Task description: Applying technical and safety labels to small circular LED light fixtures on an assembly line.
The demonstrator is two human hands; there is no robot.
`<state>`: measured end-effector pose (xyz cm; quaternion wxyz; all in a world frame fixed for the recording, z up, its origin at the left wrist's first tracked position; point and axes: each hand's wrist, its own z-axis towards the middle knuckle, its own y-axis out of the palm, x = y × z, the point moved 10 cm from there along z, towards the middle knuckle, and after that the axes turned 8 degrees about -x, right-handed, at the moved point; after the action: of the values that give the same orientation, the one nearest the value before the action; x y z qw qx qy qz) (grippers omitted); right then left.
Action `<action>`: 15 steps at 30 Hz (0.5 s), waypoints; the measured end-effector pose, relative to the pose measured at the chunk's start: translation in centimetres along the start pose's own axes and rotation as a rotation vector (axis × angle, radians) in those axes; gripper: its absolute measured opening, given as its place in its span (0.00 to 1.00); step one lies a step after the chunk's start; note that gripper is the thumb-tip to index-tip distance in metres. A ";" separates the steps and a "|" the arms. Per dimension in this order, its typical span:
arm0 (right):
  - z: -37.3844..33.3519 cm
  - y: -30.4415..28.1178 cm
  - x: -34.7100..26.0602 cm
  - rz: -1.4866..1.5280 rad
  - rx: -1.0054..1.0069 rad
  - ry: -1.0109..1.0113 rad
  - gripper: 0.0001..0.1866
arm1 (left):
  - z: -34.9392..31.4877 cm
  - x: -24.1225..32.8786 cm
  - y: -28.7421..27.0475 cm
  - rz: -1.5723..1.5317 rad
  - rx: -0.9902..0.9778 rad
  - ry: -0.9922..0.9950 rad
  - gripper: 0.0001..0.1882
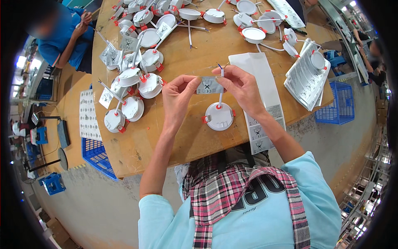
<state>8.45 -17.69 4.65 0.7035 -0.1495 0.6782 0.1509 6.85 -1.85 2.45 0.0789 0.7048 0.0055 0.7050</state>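
Observation:
A small silver printed label (pixel 208 86) is stretched between my two hands above the table. My left hand (pixel 176 97) pinches its left end between thumb and fingers. At its right end, my right hand (pixel 245 92) grips the label together with a white cable (pixel 220 98), whose bare wire ends stick up past the fingers. That cable runs down to a round white downlight (pixel 219 118) with red spring clips, lying on the table just in front of me. Beside my right forearm lies a long white backing sheet (pixel 253 70), with silver labels on its near part.
Many white downlights (pixel 150 85) with cables and red clips crowd the left and far side of the wooden table (pixel 166 145). A stack of label sheets (pixel 304 81) sits at right. Blue crates (pixel 338 106) stand below. Another person (pixel 62 39) works at far left.

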 end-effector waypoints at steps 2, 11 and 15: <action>0.0 -0.1 0.0 0.020 0.008 0.008 0.10 | -0.3 0.3 0.2 0.015 0.022 0.003 0.09; 0.1 -0.4 0.9 0.070 0.056 0.064 0.11 | -0.9 0.3 0.0 0.063 0.110 -0.001 0.10; 0.3 -0.3 0.9 0.011 0.054 0.083 0.11 | -0.8 0.6 0.9 0.024 0.099 -0.014 0.11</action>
<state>8.91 -17.82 3.75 0.6779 -0.1327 0.7113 0.1299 5.92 -2.56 3.13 0.0354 0.7128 0.0313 0.6997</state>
